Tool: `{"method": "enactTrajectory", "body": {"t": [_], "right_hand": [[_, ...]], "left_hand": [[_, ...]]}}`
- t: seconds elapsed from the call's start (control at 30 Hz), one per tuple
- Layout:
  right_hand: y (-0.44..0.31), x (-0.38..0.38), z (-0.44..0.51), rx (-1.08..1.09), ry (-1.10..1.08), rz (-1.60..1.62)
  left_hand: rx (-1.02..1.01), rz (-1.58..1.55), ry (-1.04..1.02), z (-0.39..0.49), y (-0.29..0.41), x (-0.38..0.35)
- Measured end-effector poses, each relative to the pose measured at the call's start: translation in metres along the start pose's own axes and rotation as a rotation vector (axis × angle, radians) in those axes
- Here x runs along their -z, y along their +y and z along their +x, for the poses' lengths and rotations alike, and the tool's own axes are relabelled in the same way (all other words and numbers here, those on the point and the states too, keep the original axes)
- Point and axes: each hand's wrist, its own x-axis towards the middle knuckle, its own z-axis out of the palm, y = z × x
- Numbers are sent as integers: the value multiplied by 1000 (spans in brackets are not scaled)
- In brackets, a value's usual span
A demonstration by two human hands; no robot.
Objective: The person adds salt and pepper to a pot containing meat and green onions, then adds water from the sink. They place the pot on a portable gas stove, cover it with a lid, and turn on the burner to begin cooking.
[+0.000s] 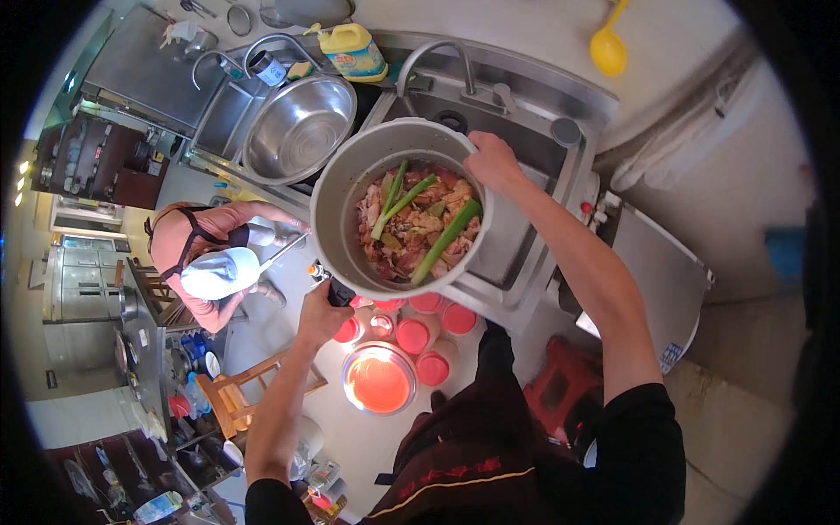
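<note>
A large grey metal pot [338, 259], probably a pressure cooker body, is held up in front of me at the sink's near edge. Pieces of raw-looking meat [426, 220] lie in it with lengths of green onion [446, 241] and a few leaves on top. My left hand [321, 315] grips the black handle [341, 292] at the pot's near left side. On the far right, my right hand [492, 161] is closed on the rim area, where its fingers hide whatever grip is there. The pot covers part of the steel sink [518, 262].
A wide steel basin [302, 131] and a yellow detergent jug [354, 52] stand left of the faucet [469, 69]. Below the pot, several red-lidded jars [413, 336] stand on the floor. A person [203, 256] in a white cap bends at the left, near a wooden chair [246, 394]. A red stool [564, 387] is at right.
</note>
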Motion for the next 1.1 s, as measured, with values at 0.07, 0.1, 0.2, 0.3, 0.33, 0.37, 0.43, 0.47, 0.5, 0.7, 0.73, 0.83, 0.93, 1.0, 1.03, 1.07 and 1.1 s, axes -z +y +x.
{"method": "enactTrajectory", "body": {"t": [0.07, 0.1, 0.2, 0.3, 0.33, 0.37, 0.43, 0.47, 0.5, 0.7, 0.73, 0.83, 0.93, 1.0, 1.03, 1.07, 1.1], "right_hand": [[-8, 9, -50, 68, 72, 42], [-10, 13, -83, 114, 107, 60], [-16, 25, -174, 163, 203, 21], [-19, 30, -274, 104, 336, 76], [-18, 33, -315, 128, 393, 96], [-20, 32, -343, 85, 445, 136], [-19, 36, -408, 34, 520, 101], [-18, 37, -434, 18, 530, 95], [-17, 35, -466, -35, 545, 90], [-11, 29, -534, -152, 556, 286], [-10, 33, -532, -245, 564, 282], [-7, 42, -529, -307, 564, 373], [1, 35, -573, -386, 624, 484], [11, 29, -606, -418, 663, 525], [13, 25, -624, -454, 675, 533], [18, 27, -635, -365, 672, 523], [19, 24, -640, -447, 666, 545]], "left_hand": [[9, -16, 0, -26, -15, -5], [-75, -90, 14, -44, -25, -15], [-274, -172, 54, -85, -55, -41], [-387, 37, 37, -119, -79, -50], [-497, 36, 46, -129, -83, -51], [-501, 24, 0, -146, -87, -52], [-618, -17, -56, -172, -89, -46], [-666, -15, -72, -183, -88, -44], [-707, -3, -96, -199, -88, -40], [-641, 110, -279, -238, -58, -6], [-628, 103, -330, -233, -45, 0], [-549, 173, -383, -227, -5, 16], [-537, 325, -478, -247, 30, 30], [-504, 422, -502, -266, 48, 33], [-501, 438, -561, -273, 55, 33], [-449, 444, -538, -294, 53, 29], [-461, 488, -532, -291, 61, 31]]}}
